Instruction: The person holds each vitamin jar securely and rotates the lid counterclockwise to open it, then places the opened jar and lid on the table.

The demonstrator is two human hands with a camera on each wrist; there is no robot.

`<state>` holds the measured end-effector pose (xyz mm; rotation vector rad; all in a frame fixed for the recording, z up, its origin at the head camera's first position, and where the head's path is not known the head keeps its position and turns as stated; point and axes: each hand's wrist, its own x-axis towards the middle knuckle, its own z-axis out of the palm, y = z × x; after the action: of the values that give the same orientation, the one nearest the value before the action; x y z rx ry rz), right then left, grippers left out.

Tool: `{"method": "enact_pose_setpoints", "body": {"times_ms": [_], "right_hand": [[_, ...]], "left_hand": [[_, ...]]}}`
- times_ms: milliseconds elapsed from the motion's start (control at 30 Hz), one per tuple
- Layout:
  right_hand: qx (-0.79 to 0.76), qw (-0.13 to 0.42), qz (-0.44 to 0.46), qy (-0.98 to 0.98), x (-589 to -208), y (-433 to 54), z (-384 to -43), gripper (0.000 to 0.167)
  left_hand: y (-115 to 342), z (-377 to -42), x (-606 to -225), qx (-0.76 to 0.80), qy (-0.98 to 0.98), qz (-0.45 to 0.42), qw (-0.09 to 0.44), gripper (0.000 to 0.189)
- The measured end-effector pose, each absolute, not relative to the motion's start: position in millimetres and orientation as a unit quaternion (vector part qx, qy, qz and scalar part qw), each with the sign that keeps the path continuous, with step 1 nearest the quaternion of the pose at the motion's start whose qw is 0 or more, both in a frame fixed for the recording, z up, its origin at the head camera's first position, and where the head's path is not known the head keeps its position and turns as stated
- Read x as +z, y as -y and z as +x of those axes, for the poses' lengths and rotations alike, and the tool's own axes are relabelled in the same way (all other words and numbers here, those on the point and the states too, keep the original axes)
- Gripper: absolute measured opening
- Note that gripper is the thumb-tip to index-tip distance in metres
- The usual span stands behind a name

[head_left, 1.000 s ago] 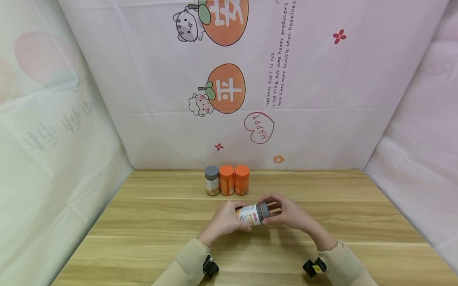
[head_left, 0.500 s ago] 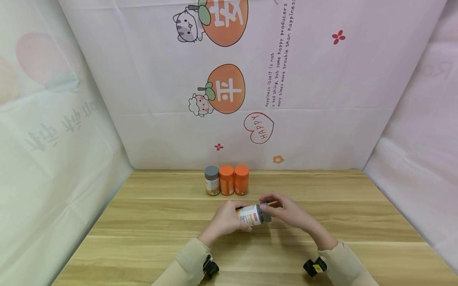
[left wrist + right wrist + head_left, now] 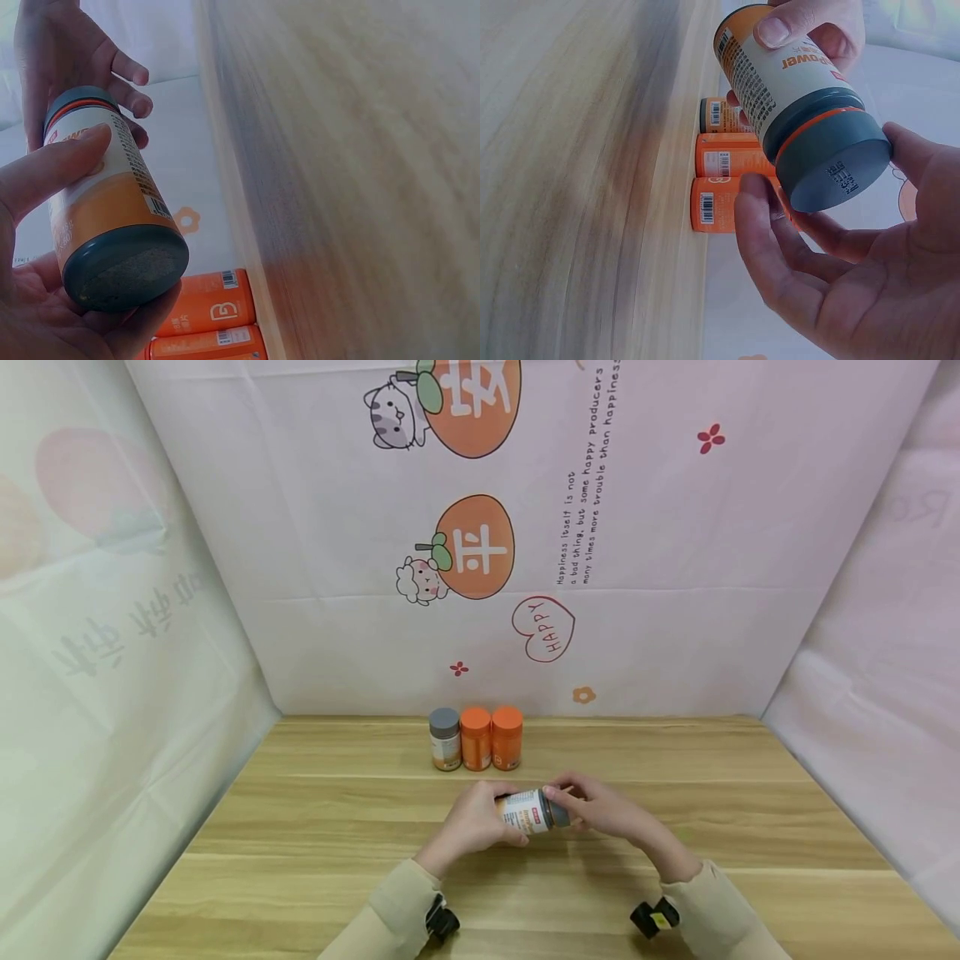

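Observation:
My left hand (image 3: 474, 820) grips a white and orange pill bottle (image 3: 522, 812) round its body, thumb across the label. The bottle is tilted over the table, its dark grey cap (image 3: 836, 159) toward my right hand (image 3: 603, 810). An orange-red ring shows between cap and neck in the right wrist view. The right thumb touches one edge of the cap, and curled fingers (image 3: 832, 232) reach round its other side. Two fingertips stand out past the rim. In the left wrist view the bottle's dark base (image 3: 127, 270) faces the camera.
Toward the back of the wooden table (image 3: 337, 827), a grey-capped bottle (image 3: 446, 740) and two orange bottles (image 3: 476, 740) stand upright in a row. Behind them rises a white printed cloth (image 3: 637, 635), with more cloth along both sides.
The right fingers and thumb have shifted round the cap, the thumb coming over its near top side. The left hand and bottle stay nearly where they were.

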<state>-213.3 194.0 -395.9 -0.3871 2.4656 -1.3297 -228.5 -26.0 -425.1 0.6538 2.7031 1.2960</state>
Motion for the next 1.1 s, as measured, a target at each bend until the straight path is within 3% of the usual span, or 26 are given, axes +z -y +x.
{"method": "enact_pose_setpoints", "body": {"times_ms": [1100], "right_hand": [[-0.491,0.120,-0.222,-0.834,-399,-204,-218,0.050]], "left_hand": [[28,-229,-425,0.424,-0.879,0.214,0.038,0.064]]}}
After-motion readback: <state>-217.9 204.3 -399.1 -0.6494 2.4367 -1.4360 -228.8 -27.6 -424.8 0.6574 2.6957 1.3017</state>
